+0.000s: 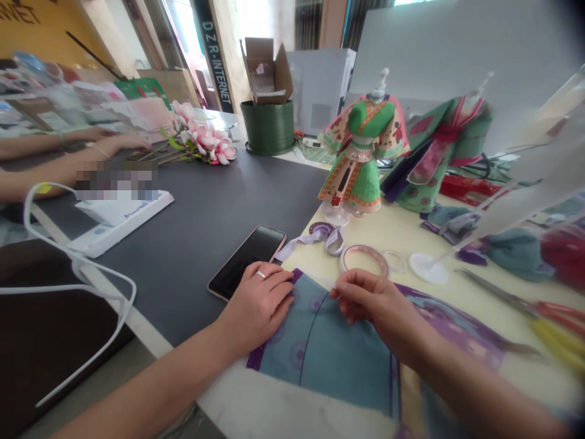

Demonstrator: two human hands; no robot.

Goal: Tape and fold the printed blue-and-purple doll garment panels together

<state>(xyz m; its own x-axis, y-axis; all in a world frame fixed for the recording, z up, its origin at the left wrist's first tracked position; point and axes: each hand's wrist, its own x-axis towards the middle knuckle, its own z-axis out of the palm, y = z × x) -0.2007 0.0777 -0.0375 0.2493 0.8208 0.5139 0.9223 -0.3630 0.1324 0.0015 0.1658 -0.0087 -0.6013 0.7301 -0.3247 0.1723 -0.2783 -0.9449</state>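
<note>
Presently, teal printed fabric lies on a cream tabletop.
Left hand lies flat on it, fingers unclenched; right hand pinches a thin white strip at its purple edge.

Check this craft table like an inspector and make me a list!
Surface: dark grey tabletop, with a cream sheet on it.
Job's things: teal fabric with purple border under both hands.
Clutter: phone, tape roll, lilac ribbon, red-and-yellow-handled scissors.
Hands: left hand flat on the fabric; right hand pinching a thin white strip.
Cables: white cable looping over the table edge.
Surroundings: another person's hands, pink flowers, small green dress on a stand, green bin.
</note>
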